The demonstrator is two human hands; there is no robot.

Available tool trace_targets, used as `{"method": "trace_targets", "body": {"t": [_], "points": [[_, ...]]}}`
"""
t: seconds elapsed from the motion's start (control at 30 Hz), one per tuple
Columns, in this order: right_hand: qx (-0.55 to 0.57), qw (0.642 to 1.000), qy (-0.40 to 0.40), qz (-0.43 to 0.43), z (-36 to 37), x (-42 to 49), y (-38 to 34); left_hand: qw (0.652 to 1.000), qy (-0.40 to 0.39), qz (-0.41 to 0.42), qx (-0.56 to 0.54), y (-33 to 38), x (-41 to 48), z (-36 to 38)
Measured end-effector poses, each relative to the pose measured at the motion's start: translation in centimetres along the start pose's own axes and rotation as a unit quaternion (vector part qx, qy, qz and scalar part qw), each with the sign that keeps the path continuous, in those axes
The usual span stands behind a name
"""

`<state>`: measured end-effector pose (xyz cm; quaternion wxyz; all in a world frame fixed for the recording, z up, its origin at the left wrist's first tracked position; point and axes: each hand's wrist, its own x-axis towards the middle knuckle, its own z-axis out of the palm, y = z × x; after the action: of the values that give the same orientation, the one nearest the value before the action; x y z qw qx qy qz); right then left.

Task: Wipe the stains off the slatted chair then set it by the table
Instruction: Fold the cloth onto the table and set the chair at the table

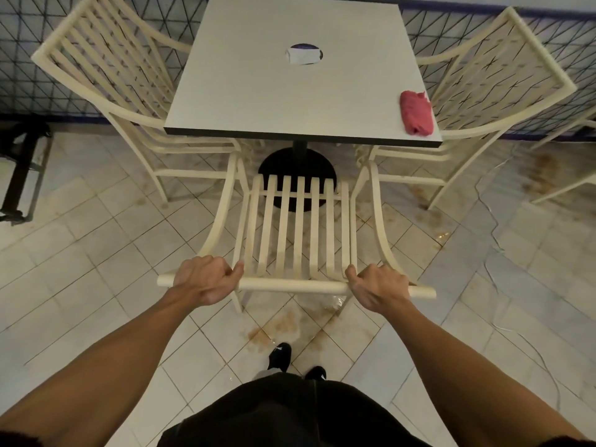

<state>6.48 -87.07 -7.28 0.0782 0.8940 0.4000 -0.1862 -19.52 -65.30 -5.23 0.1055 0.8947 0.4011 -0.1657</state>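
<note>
Two-handed, gripping the slatted chair [298, 227] by its top rail [290, 285]: curling the left hand [206, 279] over the rail near its left end and wrapping the right hand [377, 287] round it near the right end, knuckles up, thumbs pointing inward towards the slats, reaching forward with both arms nearly straight. Looking down on cream paint, seven or so flat slats running away from the rail towards the table [290, 98], and curved armrests sweeping out on either side. Noticing a faint tan tinge low on the slats, possibly staining, though not telling clearly from this angle. Finding the chair standing on the tiled floor [96, 253] at the table's near side, overlapping the black round base [298, 171] at its far end, between one matching chair [106, 69] at the table's left and another [493, 75] at its right. Seeing a pink cloth [416, 112] lying bunched on the tabletop's near right corner, well apart from both hands. Spotting a round hole [303, 54] in the tabletop's middle, holding something white. Standing in black shoes [280, 356] just behind brown blotches [283, 327] on the tiles.
</note>
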Motion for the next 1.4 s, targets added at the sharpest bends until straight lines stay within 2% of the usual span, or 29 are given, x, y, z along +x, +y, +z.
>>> {"method": "trace_targets", "body": {"t": [0.27,0.43,0.7,0.87,1.07,1.3,1.4], "points": [[-0.022,0.999,-0.048,-0.004,-0.4,-0.4,-0.2,1.000,-0.009,0.006,-0.020,-0.3,-0.2,0.3],[0.041,0.993,-0.111,0.009,-0.9,0.2,-0.5,0.998,-0.046,-0.002,-0.043,-0.6,0.2,0.2],[0.157,0.976,-0.145,0.036,-2.3,0.6,0.2,0.986,-0.107,0.102,-0.075,2.7,2.8,-2.2],[0.236,0.965,-0.104,0.037,-2.9,0.7,3.2,0.973,-0.130,0.158,-0.103,7.5,5.0,-4.1],[0.371,0.927,0.014,0.048,-4.8,1.2,8.7,0.957,-0.129,0.210,-0.156,16.9,6.8,-6.5],[0.400,0.911,0.071,0.066,-7.4,3.0,21.1,0.948,-0.085,0.226,-0.208,31.9,10.2,-7.1],[0.395,0.912,0.092,0.064,-8.9,3.6,27.5,0.949,-0.067,0.204,-0.232,38.1,11.4,-7.1]]}}
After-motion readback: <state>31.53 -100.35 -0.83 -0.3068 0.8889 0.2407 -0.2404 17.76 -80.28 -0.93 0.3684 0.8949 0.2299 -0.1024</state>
